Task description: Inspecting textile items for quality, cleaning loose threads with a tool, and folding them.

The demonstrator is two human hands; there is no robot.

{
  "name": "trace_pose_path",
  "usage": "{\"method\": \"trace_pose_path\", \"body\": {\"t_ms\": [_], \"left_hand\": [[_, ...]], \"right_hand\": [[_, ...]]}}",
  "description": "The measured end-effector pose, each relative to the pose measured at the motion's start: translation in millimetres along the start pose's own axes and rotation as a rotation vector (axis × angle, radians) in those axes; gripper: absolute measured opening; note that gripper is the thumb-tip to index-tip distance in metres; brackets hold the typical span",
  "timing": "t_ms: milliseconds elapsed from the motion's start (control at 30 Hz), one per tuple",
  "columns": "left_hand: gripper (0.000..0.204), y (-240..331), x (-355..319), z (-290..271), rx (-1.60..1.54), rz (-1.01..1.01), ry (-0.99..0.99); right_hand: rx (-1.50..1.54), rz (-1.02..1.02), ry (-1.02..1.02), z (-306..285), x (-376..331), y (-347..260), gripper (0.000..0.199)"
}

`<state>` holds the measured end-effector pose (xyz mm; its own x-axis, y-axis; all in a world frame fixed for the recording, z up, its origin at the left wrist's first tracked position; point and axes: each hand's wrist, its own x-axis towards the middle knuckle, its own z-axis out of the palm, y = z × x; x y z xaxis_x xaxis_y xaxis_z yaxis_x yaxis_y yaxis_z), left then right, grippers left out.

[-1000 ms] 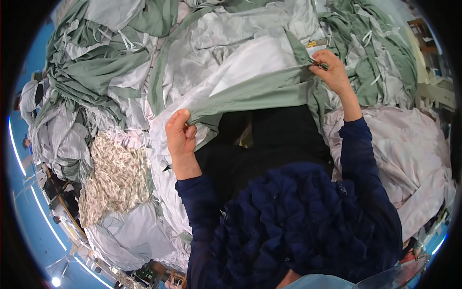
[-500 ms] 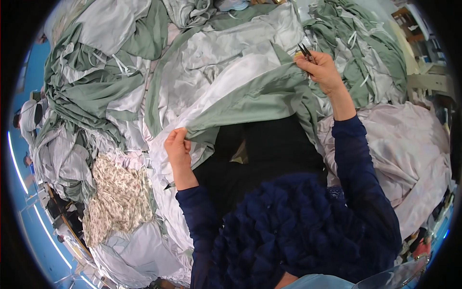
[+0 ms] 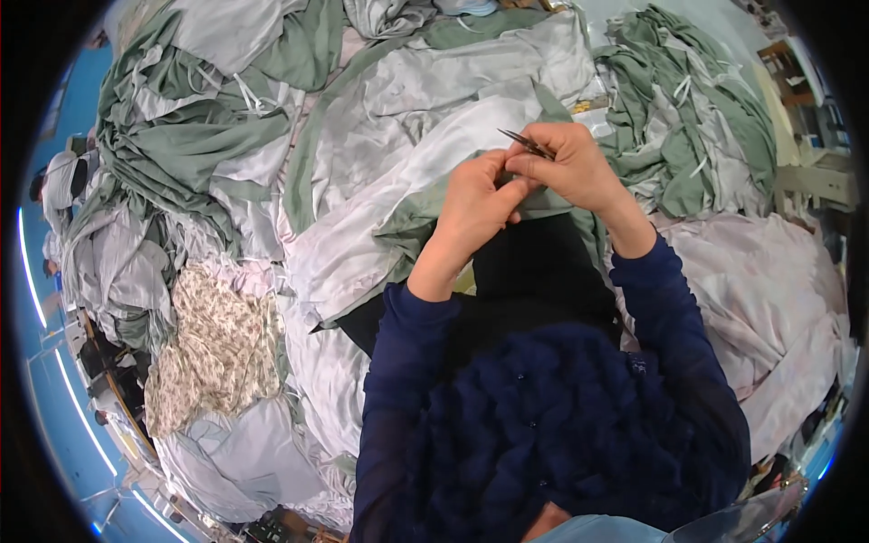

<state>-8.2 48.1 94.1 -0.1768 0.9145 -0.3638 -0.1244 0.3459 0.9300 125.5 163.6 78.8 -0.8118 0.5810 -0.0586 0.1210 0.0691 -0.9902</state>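
Note:
My left hand [image 3: 475, 204] and my right hand [image 3: 575, 167] meet above my lap, fingertips almost touching. A pair of dark metal thread snips [image 3: 520, 141] lies in my right hand, its pointed blades sticking out to the upper left. Between the fingers of my left hand is pinched the edge of a green and white cloth [image 3: 412, 220], which drapes over my lap and away to the far side. The right thumb and forefinger are also closed at that edge; what exactly they pinch is hidden.
Heaps of green and white fabric stand at the far left [image 3: 181, 136] and far right [image 3: 674, 118]. A pale pink cloth pile [image 3: 747, 299] is at my right. On my left lie a floral cloth [image 3: 226, 339] and a pale bluish-white cloth [image 3: 249, 462].
My hands were wide apart with the green edge stretched between them. Now they have come together in the middle, the left moving right and up, the right moving left and slightly down.

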Motion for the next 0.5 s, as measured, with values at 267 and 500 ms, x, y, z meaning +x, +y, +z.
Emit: {"method": "trace_pose_path", "body": {"t_ms": [267, 500], "left_hand": [[0.014, -36.2, -19.6, -26.9, -0.143, -0.005, 0.13], [0.012, -66.4, -33.3, -29.6, -0.239, 0.077, 0.232]], "right_hand": [[0.076, 0.067, 0.154, -15.8, -6.7, 21.9, 0.01], [0.108, 0.124, -0.097, 24.1, -12.4, 29.5, 0.011]]}}
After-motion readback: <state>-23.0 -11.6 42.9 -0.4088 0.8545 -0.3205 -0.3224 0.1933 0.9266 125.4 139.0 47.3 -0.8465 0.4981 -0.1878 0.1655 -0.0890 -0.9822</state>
